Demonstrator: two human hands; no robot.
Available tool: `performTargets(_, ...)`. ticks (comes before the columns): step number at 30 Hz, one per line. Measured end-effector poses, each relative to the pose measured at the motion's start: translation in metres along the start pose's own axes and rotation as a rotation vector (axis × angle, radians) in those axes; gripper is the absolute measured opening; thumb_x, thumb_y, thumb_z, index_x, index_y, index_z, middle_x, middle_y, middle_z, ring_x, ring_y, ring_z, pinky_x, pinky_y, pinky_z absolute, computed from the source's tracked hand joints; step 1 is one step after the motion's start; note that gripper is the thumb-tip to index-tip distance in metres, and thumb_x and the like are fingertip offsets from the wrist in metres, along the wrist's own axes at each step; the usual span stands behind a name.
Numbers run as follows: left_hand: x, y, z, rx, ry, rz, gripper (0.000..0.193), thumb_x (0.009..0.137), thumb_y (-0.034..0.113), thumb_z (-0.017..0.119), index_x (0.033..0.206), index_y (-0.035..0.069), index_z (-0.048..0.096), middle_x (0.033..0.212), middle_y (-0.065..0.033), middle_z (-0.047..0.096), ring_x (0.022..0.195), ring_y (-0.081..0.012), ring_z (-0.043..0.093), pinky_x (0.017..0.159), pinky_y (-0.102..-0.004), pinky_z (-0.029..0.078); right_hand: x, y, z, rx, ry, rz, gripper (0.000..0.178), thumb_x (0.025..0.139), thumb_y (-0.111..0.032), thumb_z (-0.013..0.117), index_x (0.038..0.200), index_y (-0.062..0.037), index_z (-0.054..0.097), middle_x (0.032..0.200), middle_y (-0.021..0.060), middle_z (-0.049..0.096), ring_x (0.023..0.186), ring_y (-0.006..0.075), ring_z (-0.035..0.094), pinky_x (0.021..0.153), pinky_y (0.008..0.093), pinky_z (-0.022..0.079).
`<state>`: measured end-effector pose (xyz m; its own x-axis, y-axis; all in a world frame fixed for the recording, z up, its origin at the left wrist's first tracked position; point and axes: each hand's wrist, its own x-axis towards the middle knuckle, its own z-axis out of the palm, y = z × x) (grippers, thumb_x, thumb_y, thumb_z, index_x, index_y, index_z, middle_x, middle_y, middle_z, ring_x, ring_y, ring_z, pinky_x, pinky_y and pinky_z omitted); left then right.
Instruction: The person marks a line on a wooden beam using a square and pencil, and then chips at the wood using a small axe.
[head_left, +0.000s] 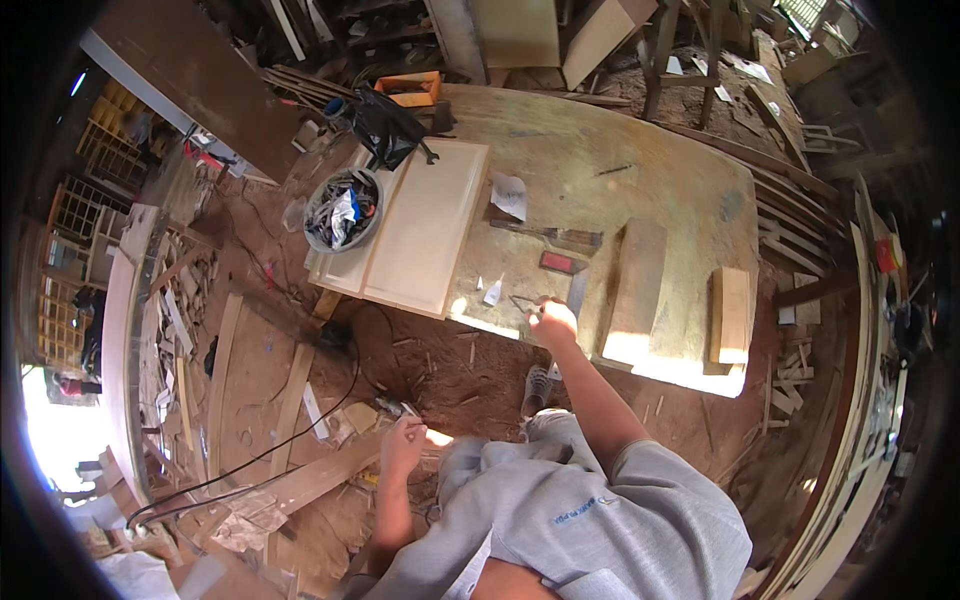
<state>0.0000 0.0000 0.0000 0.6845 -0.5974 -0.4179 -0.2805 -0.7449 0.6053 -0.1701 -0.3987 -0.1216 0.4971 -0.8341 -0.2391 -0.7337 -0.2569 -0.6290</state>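
The right hand [552,322] is at the near edge of the worktable [690,180], its fingers curled narrow at a slim dark piece [521,301] just left of the fingertips; whether they pinch it or only touch it I cannot tell. That piece looks thin and angled, its details too small to read. The left hand [402,445], lower and left of the right one, is held off the table with fingers bent; its grip is unclear. Left of the right hand stands a small white bottle [493,294]; just beyond the hand lies a red-and-black block [560,262], farther off a wooden-handled tool [575,238], and to the right a thick board [636,285].
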Motion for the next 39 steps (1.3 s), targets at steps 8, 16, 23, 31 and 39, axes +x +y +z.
performTargets(8, 0.062, 0.030, -0.026, 0.008, -0.014, 0.006, 0.026, 0.099, 0.021, 0.074, 0.114, 0.000, 0.072, 0.105, -0.0165, 0.080, 0.099, -0.0275, 0.080, 0.085, -0.0368, 0.062, 0.075, -0.007, -0.036, 0.012, -0.049, 0.047, 0.028, 0.089, -0.032, 0.081, 0.104, -0.0087, 0.076, 0.102, 0.0192, 0.076, 0.102, 0.0405, 0.072, 0.090, 0.0496, 0.057)
performTargets(16, 0.173, 0.061, -0.073, -0.051, -0.062, -0.004, 0.024, 0.099, 0.019, 0.074, 0.115, 0.001, 0.073, 0.107, -0.0150, 0.080, 0.101, -0.0278, 0.079, 0.087, -0.0383, 0.060, 0.275, 0.042, -0.135, -0.145, 0.569, 0.088, 0.036, 0.096, -0.007, 0.060, 0.131, -0.0077, 0.070, 0.123, 0.0227, 0.073, 0.113, 0.0458, 0.066, 0.092, 0.0520, 0.054)
performTargets(23, 0.302, 0.099, -0.128, 0.018, -0.083, 0.159, 0.021, 0.098, 0.019, 0.074, 0.111, 0.003, 0.075, 0.107, -0.0138, 0.079, 0.102, -0.0298, 0.077, 0.090, -0.0396, 0.059, 0.368, 0.046, -0.151, -0.584, 0.303, 0.300, 0.040, 0.105, -0.010, 0.056, 0.145, -0.0123, 0.063, 0.140, 0.0114, 0.069, 0.144, 0.0321, 0.050, 0.116, 0.0522, 0.042)
performTargets(31, 0.393, 0.114, -0.144, -0.043, -0.446, 0.255, 0.018, 0.098, 0.014, 0.074, 0.111, 0.002, 0.075, 0.105, -0.0165, 0.078, 0.099, -0.0318, 0.077, 0.088, -0.0410, 0.060, 0.342, 0.060, -0.148, -0.358, 0.777, 0.129, 0.023, 0.109, -0.017, 0.054, 0.122, -0.0025, 0.067, 0.128, 0.0203, 0.069, 0.123, 0.0442, 0.062, 0.105, 0.0530, 0.049)
performTargets(39, 0.403, 0.160, -0.121, -0.039, -0.537, 0.420, 0.023, 0.099, 0.022, 0.072, 0.113, 0.003, 0.076, 0.111, -0.0154, 0.077, 0.107, -0.0328, 0.074, 0.096, -0.0427, 0.057, 0.080, -0.015, -0.047, -0.348, 0.388, 0.754, 0.067, 0.088, -0.049, 0.083, 0.131, -0.0018, 0.065, 0.128, 0.0280, 0.067, 0.121, 0.0457, 0.065, 0.104, 0.0521, 0.053)
